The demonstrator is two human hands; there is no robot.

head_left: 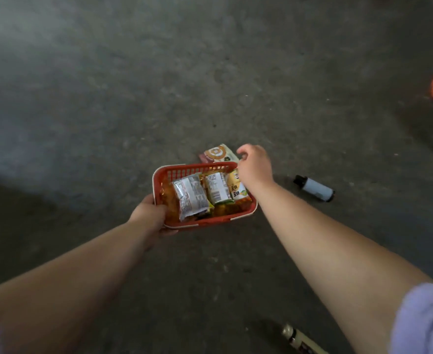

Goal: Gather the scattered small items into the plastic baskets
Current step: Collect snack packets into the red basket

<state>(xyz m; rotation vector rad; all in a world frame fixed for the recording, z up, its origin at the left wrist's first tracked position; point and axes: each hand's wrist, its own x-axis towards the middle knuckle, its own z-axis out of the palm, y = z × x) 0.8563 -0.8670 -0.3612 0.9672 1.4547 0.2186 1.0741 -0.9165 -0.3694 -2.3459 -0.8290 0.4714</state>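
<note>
Starting nearest me, a slim bottle [301,339] lies uncollected on the concrete floor [108,98] beside my right forearm. My left hand [147,213] grips the near left corner of the red plastic basket [166,172], thumb inside the rim, with several snack packets [189,195] lying in it. My right hand [255,167] hovers over the far right rim, fingers loosely curled, holding nothing I can see. Off to the right lies a black-capped white bottle [313,188]. Just beyond the basket sits an orange-and-white snack packet [218,152]. I should keep the basket level and close, pinch the packet's edge, and drop it in.
</note>
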